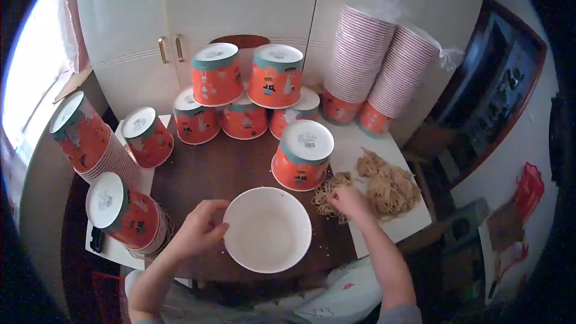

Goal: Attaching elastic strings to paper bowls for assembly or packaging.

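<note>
An open white paper tub [267,230] stands in front of me, its white inside facing up and no food visible in it. My left hand [204,223] is at its left side, thumb at the rim and fingers curled against the outer wall. To the tub's right, my right hand [349,200] has its fingers pinched into a small clump of tan noodles [329,197]. A larger tangle of noodles [390,189] lies just beyond that hand on a white board. Directly behind the open tub, an upside-down orange tub [304,155] with a green band rests on the table.
Upside-down orange tubs [245,119] form a two-level stack at the back. Two tall nested stacks of tubs [360,51] in clear plastic lean at the back right. More tubs [129,213] stand at the left. Behind the brown table [198,171] are white cabinet doors [240,0].
</note>
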{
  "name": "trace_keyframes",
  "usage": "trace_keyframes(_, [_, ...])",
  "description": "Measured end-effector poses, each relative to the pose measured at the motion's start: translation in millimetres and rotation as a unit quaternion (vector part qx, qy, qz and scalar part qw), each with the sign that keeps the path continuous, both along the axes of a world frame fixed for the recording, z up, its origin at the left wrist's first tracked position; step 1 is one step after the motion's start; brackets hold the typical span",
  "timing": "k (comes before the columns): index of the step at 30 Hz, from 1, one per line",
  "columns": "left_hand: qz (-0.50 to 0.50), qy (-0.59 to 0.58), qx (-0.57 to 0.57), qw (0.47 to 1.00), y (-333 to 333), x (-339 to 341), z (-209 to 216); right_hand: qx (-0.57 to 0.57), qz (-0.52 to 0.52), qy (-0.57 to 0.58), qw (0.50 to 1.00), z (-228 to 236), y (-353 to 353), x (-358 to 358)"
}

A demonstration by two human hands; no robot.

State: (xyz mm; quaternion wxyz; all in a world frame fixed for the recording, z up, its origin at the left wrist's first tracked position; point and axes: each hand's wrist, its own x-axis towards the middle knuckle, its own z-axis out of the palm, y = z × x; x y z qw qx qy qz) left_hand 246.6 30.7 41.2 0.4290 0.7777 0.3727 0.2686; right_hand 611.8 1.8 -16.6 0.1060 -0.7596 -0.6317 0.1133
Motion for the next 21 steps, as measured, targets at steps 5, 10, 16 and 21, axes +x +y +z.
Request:
trace_keyframes(5, [0.111, -0.122, -0.038, 0.986, -8.8, -5.2, 28.5, 0.007, -0.035, -0.025, 0.999, -10.1, 6.6, 12.2])
trace_keyframes(10, [0.123, -0.175, -0.034, 0.976, -12.3, -15.9, 30.9, 0.123, 0.006, 0.259, 0.958, 10.4, 11.0, 9.8])
trace_keyframes(16, [0.062, -0.055, 0.063, 0.995, -20.6, -2.3, 32.1, 0.170, 0.089, 0.543, 0.818, 70.8, -7.1, -33.0])
trace_keyframes(21, [0.120, 0.065, 0.183, 0.974, -24.6, -1.1, 20.3, 0.120, 0.225, 0.629, 0.734, 101.1, -18.4, -76.5])
